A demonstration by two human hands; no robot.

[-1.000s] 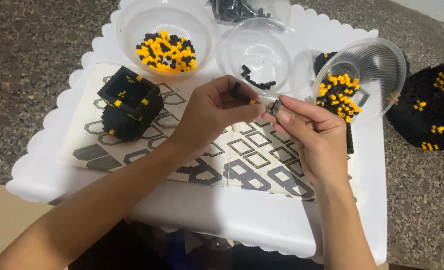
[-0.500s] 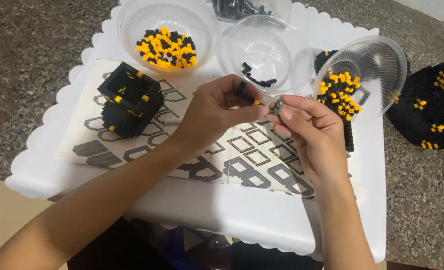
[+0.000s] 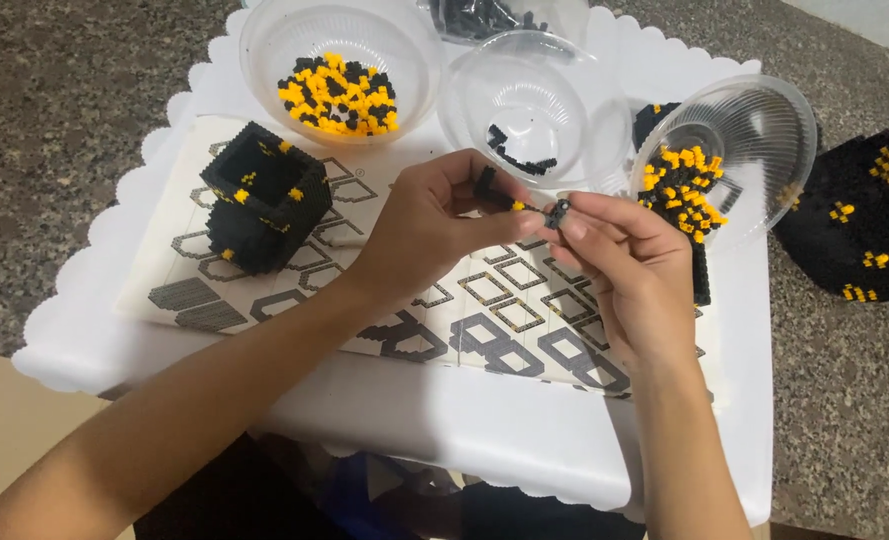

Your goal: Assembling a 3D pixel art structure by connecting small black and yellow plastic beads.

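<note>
Above the white scalloped table [image 3: 94,350], the left hand [image 3: 434,225] pinches a small black-and-yellow brick piece [image 3: 492,192] between thumb and fingers. The right hand [image 3: 632,262] pinches a tiny dark brick [image 3: 558,213] at its fingertips, touching the piece's 3 o'clock end. A black brick cube [image 3: 262,208] sits at 9 o'clock on the patterned instruction sheet [image 3: 494,330]. A clear bowl [image 3: 534,110] stands at 12 o'clock.

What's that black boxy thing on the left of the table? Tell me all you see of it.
The black cube is a hollow box built of tiny bricks, mostly black with scattered yellow ones. Its top is open, showing a dark inside. It sits slightly turned on the patterned sheet, below the bowl of yellow and black bricks. Neither hand touches it.
</note>
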